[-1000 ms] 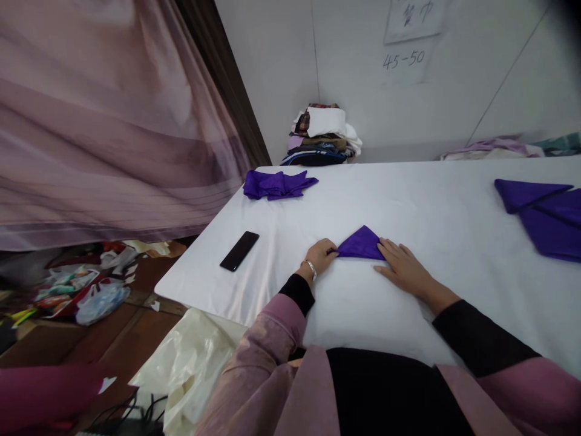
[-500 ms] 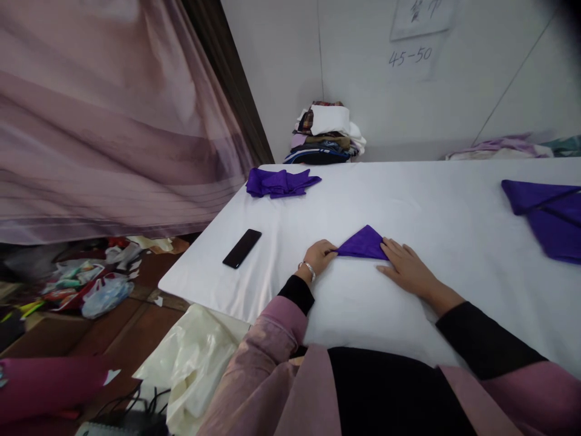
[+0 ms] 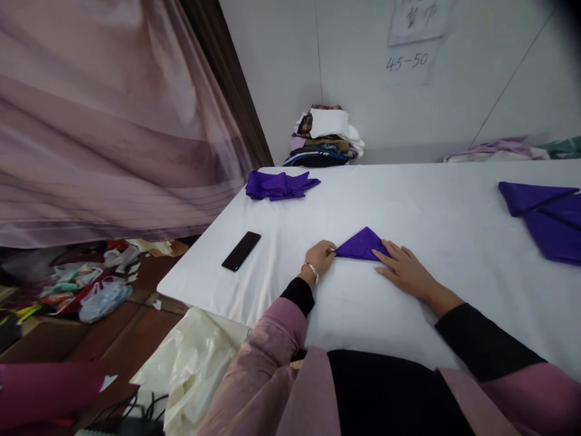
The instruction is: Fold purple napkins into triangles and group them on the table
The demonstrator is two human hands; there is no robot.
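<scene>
A purple cloth napkin (image 3: 359, 244), folded into a small triangle, lies on the white-covered table (image 3: 436, 212) with its point facing away from me. My left hand (image 3: 321, 257) pinches its left corner between thumb and fingers; a silver bracelet circles that wrist. Over the right corner rests my right hand (image 3: 403, 269), palm down and fingers spread, with one finger lying on the fabric. That corner is partly hidden beneath the fingers.
A crumpled purple cloth (image 3: 281, 185) lies at the far left, a black phone (image 3: 241, 251) nearer me. Folded purple cloths (image 3: 544, 221) lie at the right edge. Stacked clothes (image 3: 324, 139) stand behind the table by the wall. A pink curtain (image 3: 113, 121) hangs at the left.
A finger of my right hand has slid left onto the napkin's lower edge. My left hand keeps its pinch, and the view has tilted slightly.
</scene>
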